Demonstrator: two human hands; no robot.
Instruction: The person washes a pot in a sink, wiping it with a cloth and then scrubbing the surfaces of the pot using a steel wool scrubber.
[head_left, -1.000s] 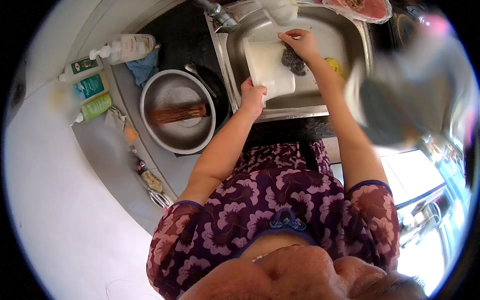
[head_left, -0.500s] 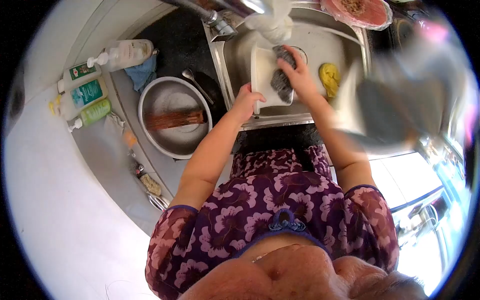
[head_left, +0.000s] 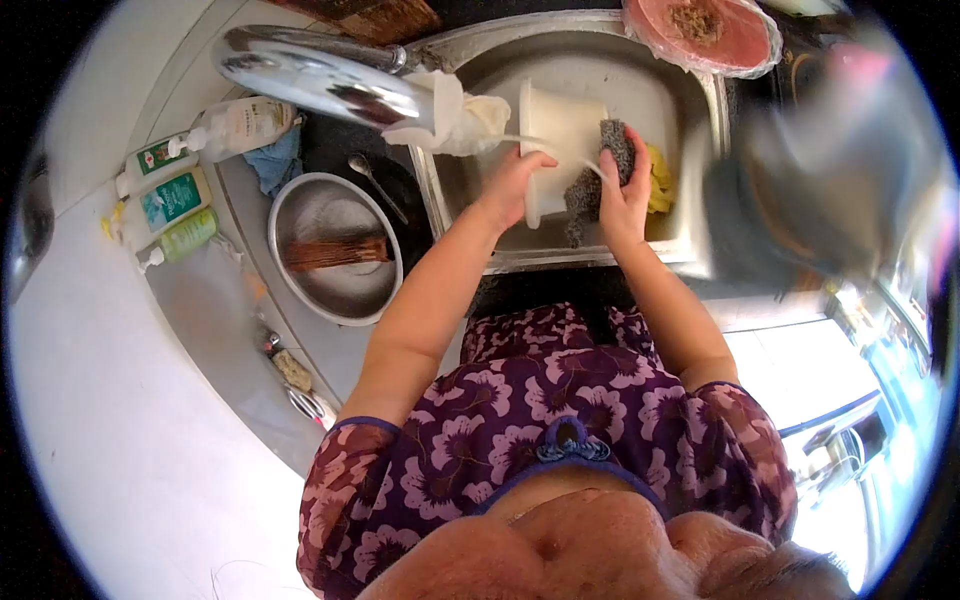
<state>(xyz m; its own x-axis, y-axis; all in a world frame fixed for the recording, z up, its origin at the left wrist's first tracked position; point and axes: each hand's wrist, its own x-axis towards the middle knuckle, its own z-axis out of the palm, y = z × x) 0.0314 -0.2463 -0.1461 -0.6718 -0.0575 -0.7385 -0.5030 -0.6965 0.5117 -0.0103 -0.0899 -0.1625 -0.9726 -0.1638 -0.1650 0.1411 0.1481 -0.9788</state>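
Over the steel sink (head_left: 440,190), my left hand (head_left: 512,187) grips the rim of a white tub (head_left: 560,125), which lies tilted on its side. My right hand (head_left: 627,195) is closed round a dark grey scrubber (head_left: 617,148) and presses it against the tub's base end; part of the scrubber hangs below my fingers. A yellow cloth (head_left: 658,182) lies in the sink just right of my right hand. The chrome faucet (head_left: 330,85), with a white cloth (head_left: 455,115) wrapped on its spout, reaches over the sink's left side.
Left of the sink are a metal basin (head_left: 335,190) with a brown bristle bundle (head_left: 335,253) inside, a spoon (head_left: 378,187), a blue cloth (head_left: 273,163) and several bottles (head_left: 172,202). A red plastic-covered bowl (head_left: 705,35) stands behind the sink's right corner. Something blurred and shiny hangs at right.
The tub has shifted right, and my right hand has moved with the scrubber to its base end. The faucet now extends farther into view, over the sink's left side.
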